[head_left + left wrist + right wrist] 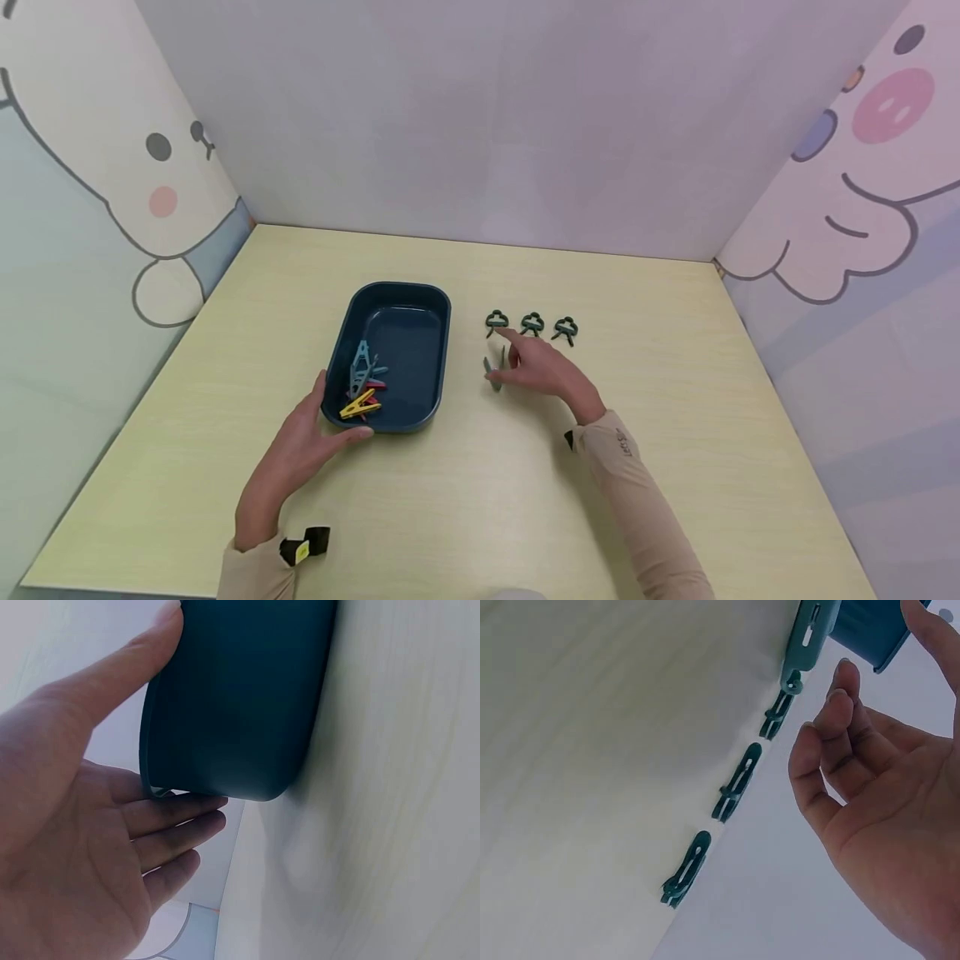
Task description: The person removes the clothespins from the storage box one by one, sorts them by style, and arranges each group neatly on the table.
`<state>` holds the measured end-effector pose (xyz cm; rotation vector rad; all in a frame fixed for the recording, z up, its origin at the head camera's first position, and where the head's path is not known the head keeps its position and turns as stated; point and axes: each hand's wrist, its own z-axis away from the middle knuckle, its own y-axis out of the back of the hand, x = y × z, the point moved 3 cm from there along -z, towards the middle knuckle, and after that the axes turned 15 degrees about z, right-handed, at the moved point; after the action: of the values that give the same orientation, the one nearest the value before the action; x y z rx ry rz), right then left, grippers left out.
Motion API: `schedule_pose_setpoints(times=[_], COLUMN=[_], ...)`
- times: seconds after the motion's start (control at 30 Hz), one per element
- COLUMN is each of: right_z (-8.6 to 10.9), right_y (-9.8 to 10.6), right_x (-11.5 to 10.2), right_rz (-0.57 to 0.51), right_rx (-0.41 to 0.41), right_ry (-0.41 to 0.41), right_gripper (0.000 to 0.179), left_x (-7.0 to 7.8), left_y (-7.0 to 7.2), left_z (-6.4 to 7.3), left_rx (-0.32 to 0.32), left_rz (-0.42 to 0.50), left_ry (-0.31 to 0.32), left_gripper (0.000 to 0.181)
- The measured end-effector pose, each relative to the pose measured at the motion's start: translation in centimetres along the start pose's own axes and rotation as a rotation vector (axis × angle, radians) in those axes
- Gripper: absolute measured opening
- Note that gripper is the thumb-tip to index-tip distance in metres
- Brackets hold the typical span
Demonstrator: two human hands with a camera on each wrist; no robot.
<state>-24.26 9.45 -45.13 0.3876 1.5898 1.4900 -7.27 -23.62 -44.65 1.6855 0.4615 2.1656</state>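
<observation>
A dark blue tray [408,425] holds light blue, red and yellow clothespins, with the yellow clothespin [361,405] near its front left corner. My left hand [296,446] rests against that corner. Its thumb lies at the near rim and its fingers extend along the left wall. Right of the tray, a grey-teal clothespin [492,377] stands on the table. My right hand [543,371] reaches over it, the thumb overlapping the clothespin and the index finger stretched forward. In the right wrist view a space shows between thumb and fingers, with the clothespin [808,634] beyond the fingertips.
Three dark green clips form a row behind my right hand: a left clip [497,320], a middle clip [532,322] and a right clip [566,329]. Walls with cartoon animals enclose the pale wooden table [675,375] at the back and sides.
</observation>
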Motion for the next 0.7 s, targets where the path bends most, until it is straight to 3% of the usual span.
schedule_pose_setpoints(times=[0.47,0.7], right_z=[-2.3,-3.3], right_y=[1.2,0.9], right_x=[-4.9,-7.5], right_rz=[-0.071,-0.082], right_rx=[0.113,0.121], right_ry=[0.163,0.219], right_gripper=[0.077,0.073], left_x=[0.1,0.2], left_y=[0.0,0.0], left_z=[0.1,0.0], left_rx=[-0.001,0.001], left_rz=[0.003,-0.003], left_ry=[0.004,-0.004], left_gripper=[0.124,0.124])
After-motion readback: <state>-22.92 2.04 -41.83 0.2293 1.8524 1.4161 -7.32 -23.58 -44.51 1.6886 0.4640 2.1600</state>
